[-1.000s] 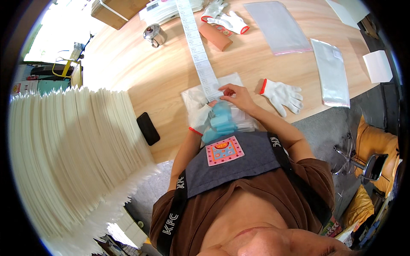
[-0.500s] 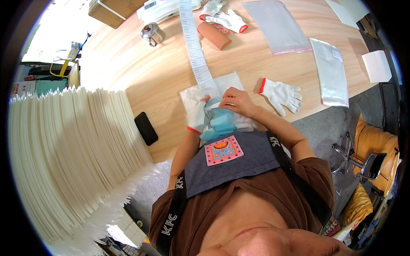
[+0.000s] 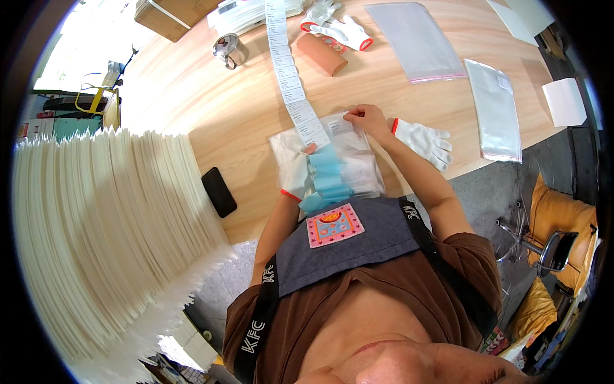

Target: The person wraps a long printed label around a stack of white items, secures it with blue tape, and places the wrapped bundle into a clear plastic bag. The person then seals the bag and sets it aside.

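My left hand (image 3: 295, 171), in a white glove with a red cuff and a bare thumb tip, grips a long strip of white labels (image 3: 295, 96). The blue backing (image 3: 329, 176) of the strip hangs in folds beside it, down toward my apron. Beneath lies a stack of clear plastic bags (image 3: 363, 168). A white label (image 3: 341, 127) shows on the top bag. My bare right hand (image 3: 368, 120) has thumb and fingers pinched at that bag's upper right corner, close to the label.
A loose white glove (image 3: 422, 143) lies beside my right forearm. Farther off are a terracotta-coloured half-round piece (image 3: 322, 54), more gloves (image 3: 342, 31), a metal cup (image 3: 229, 51) and flat plastic bags (image 3: 419, 41). A phone (image 3: 219, 192) rests by a tall stack of white sheets (image 3: 115, 237).
My right hand has moved from the strip up and right to the bag's corner. A label now shows on the bag, and the blue backing lies more exposed.
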### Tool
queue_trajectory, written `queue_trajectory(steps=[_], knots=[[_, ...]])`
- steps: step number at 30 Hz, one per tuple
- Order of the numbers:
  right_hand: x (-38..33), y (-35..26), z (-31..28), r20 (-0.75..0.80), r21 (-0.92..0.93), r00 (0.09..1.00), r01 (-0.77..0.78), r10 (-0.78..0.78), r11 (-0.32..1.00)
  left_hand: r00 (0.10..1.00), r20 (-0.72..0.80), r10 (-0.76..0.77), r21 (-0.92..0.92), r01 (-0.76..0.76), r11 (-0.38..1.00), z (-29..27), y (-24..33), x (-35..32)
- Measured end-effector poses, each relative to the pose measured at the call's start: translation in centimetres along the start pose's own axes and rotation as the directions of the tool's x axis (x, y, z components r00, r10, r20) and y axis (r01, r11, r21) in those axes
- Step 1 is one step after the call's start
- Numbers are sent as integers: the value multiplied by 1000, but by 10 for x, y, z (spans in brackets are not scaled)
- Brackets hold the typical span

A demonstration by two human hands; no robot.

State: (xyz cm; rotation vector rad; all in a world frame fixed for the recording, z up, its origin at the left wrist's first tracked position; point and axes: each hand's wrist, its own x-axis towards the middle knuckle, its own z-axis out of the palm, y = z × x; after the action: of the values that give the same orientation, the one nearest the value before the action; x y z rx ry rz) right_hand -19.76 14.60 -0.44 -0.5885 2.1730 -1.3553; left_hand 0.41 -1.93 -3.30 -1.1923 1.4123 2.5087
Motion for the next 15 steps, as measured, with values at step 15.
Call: queue_trajectory(steps=[15], knots=[[-18, 0, 13, -297, -418, 739, 468, -605, 778, 998, -18, 60, -22, -60, 998, 30, 25, -31]])
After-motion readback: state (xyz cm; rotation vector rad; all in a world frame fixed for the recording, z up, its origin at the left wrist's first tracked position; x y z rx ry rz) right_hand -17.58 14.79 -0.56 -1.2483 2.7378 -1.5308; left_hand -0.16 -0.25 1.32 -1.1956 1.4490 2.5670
